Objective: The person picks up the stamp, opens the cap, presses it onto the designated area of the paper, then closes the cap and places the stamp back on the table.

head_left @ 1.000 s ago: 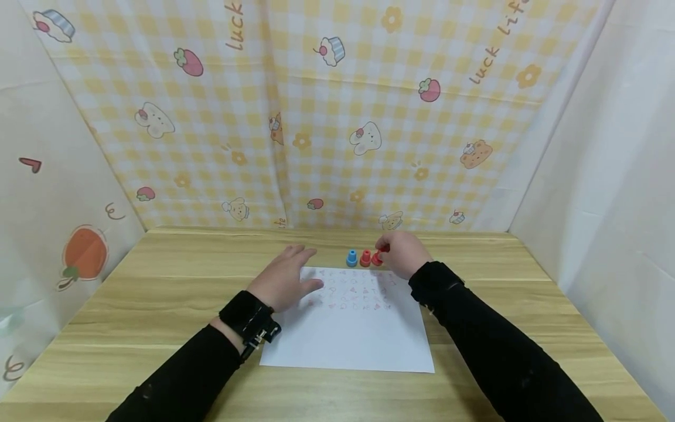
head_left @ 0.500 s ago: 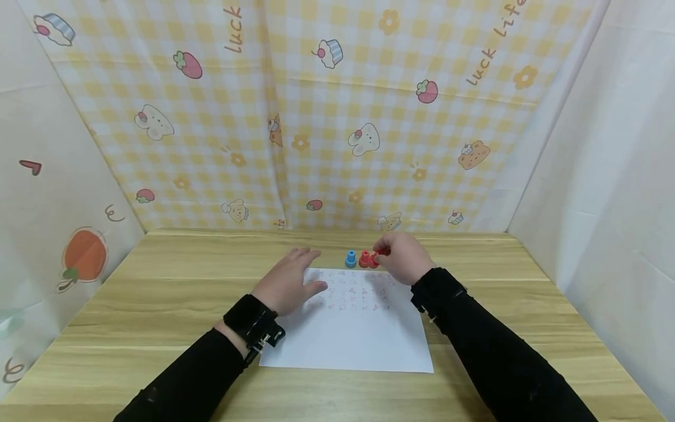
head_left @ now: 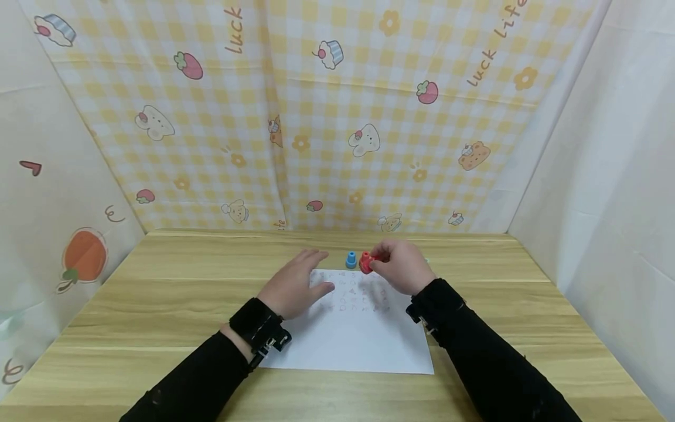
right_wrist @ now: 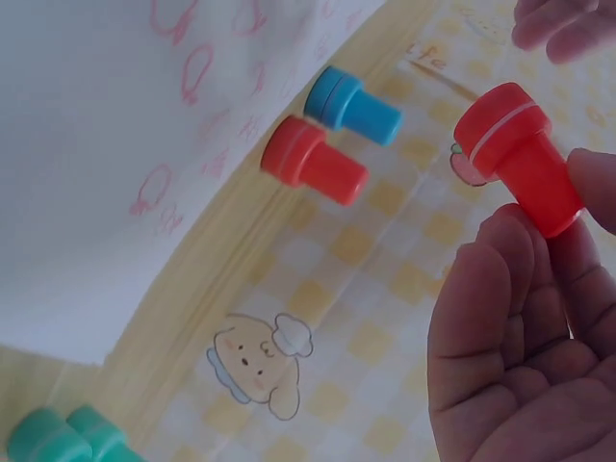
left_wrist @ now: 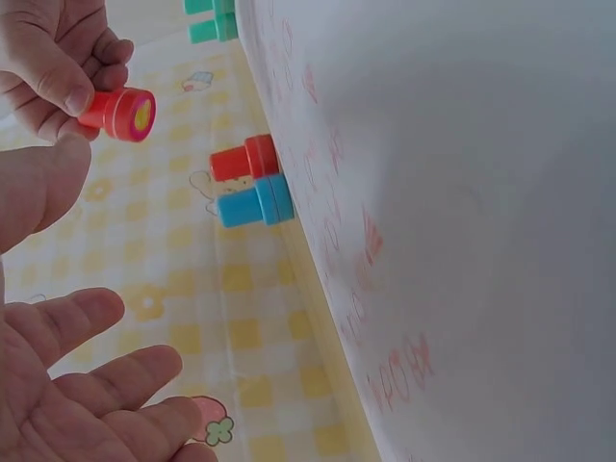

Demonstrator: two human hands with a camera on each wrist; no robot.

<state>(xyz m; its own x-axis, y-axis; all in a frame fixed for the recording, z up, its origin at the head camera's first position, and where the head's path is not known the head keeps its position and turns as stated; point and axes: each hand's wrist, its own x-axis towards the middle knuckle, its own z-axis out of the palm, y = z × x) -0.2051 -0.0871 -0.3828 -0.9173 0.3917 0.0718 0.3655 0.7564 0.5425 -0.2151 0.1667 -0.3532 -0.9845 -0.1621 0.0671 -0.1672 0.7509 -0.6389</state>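
My right hand point(head_left: 403, 266) pinches a red stamp point(right_wrist: 515, 154) by its narrow handle between thumb and fingers. In the left wrist view, the stamp's round face shows yellow and pink. Behind it, another red stamp point(right_wrist: 313, 159) stands at the far edge of a white sheet of paper point(head_left: 348, 343), beside a blue stamp point(head_left: 351, 260). Over the paper's left side my left hand point(head_left: 295, 287) is spread, its fingers relaxed and holding nothing. Rows of small red marks point(head_left: 353, 291) cover the upper part of the paper, partly hidden by the right hand.
Two green stamps point(right_wrist: 67, 438) stand further right, mostly hidden behind my right hand in the head view. The wooden table point(head_left: 174, 305) ends at a yellow checked cloth backdrop point(head_left: 211, 164). White curtains point(head_left: 606, 176) hang at both sides.
My right hand has brought the red stamp slightly left and nearer to me, so it now overlaps the standing red one. My left hand has shifted a little to the right.
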